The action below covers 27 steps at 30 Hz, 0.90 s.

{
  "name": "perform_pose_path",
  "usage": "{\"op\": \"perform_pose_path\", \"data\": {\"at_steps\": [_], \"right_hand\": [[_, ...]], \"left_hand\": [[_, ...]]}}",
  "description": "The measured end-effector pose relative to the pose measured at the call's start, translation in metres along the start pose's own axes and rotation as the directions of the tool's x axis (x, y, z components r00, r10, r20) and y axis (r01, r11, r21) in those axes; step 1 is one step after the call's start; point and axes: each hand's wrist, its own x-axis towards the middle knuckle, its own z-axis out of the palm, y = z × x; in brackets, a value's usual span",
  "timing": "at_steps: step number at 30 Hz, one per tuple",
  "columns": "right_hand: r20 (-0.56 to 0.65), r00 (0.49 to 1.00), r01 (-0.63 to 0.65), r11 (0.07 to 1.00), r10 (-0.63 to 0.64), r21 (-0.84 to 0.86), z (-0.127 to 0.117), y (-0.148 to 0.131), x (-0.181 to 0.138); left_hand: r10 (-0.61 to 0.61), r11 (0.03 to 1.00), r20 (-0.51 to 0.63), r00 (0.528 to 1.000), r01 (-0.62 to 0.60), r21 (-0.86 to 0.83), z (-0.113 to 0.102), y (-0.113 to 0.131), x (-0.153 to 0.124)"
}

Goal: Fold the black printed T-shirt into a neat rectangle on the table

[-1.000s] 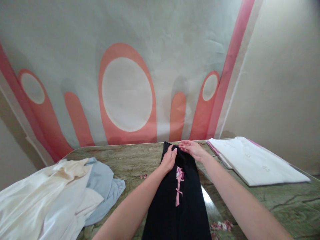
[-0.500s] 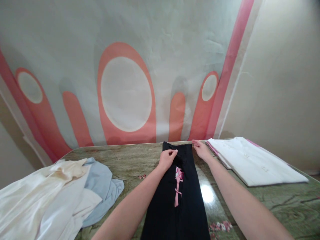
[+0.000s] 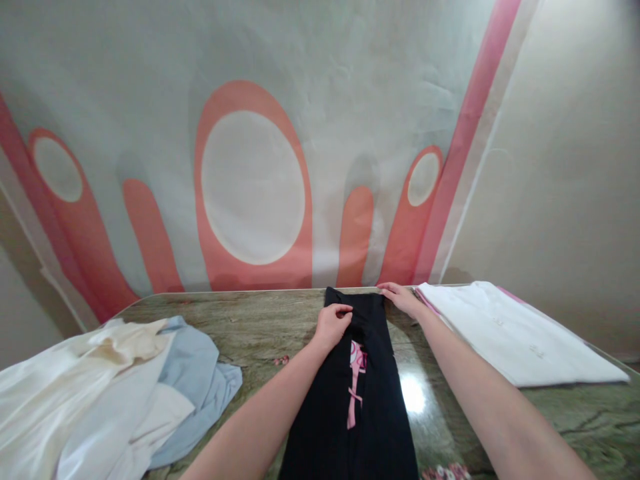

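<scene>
A black garment (image 3: 370,407) with a pink print lies in a long narrow strip down the middle of the green marbled table (image 3: 265,327). My left hand (image 3: 331,323) rests on its far left part, fingers curled and pinching the cloth near the top edge. My right hand (image 3: 403,298) reaches to the far right corner of the garment, fingers closed on its edge.
A loose heap of cream, white and pale blue clothes (image 3: 110,393) lies at the left. A folded white garment (image 3: 515,333) over something pink lies at the right. A wall with salmon shapes (image 3: 253,187) stands right behind the table's far edge.
My right hand has slid from the garment's top middle out to its far right corner. My left hand has curled into a pinch on the left side.
</scene>
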Motion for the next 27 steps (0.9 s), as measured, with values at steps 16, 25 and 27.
{"op": "perform_pose_path", "data": {"at_steps": [16, 25, 27], "right_hand": [[0.188, 0.982, -0.016, 0.999, 0.006, 0.051, -0.006, 0.004, 0.003], [0.144, 0.988, 0.010, 0.938, -0.064, 0.347, -0.005, -0.017, -0.002], [0.158, 0.986, -0.023, 0.897, -0.052, 0.441, -0.003, -0.018, 0.000]], "left_hand": [[0.045, 0.998, -0.010, 0.999, -0.044, 0.041, -0.002, 0.001, -0.006], [0.144, 0.972, 0.074, 0.987, -0.155, 0.174, -0.002, 0.004, -0.009], [0.143, 0.970, 0.083, 0.986, -0.156, 0.186, -0.001, 0.004, -0.008]]}}
